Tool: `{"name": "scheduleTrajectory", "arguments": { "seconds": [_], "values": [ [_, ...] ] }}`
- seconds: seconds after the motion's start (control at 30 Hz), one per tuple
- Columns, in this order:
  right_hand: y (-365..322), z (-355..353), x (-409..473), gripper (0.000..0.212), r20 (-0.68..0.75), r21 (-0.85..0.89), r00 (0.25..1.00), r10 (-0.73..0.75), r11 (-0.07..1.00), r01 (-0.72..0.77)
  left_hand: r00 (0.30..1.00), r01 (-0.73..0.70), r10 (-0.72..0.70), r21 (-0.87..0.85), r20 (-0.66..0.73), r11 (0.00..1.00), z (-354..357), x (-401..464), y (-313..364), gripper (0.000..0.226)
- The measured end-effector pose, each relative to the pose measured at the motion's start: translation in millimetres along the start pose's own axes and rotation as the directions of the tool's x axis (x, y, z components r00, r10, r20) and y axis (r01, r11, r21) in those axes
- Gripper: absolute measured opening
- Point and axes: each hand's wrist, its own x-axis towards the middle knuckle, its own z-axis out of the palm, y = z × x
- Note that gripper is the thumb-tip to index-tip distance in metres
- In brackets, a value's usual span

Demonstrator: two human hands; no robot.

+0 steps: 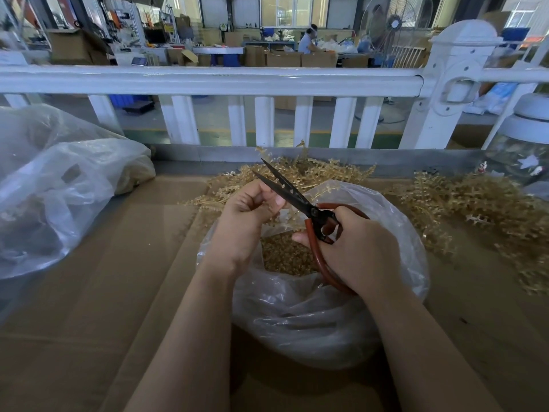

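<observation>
While right grip [356, 251] holds scissors [292, 194], blades apart, left grip [246, 215] pinches gold sprig [275, 217].

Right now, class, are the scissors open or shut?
Open: the blades of the scissors form a narrow V, tips apart; the right hand grips their red handles.

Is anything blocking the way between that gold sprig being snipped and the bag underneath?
Nothing visible does. The left hand holds the gold sprig just above the clear bag, whose mouth is open; the scissors in the right hand stand open beside it.

No text or label here is readable.
</observation>
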Motion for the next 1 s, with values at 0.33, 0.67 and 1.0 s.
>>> {"name": "scheduleTrajectory", "arguments": {
  "seconds": [0.33,0.67,1.0],
  "values": [
    [-1.1,-1.4,0.8,0.072,0.011,-0.004,1.000,0.021,1.000,-0.021,0.998,-0.064,0.064,0.082,-0.002,0.995,0.9,0.1,-0.3,0.021],
    [-0.4,-1.8,1.5,0.070,0.064,0.023,0.997,0.033,0.999,-0.035,0.998,-0.056,0.053,0.064,0.043,0.996,0.0,-2.2,3.0,0.021],
    [-2.0,-3.8,0.8,0.073,0.070,0.066,0.997,0.022,0.997,-0.027,0.999,-0.042,0.042,0.016,-0.029,0.999,-3.1,-3.0,4.9,0.021]
  ]
}}
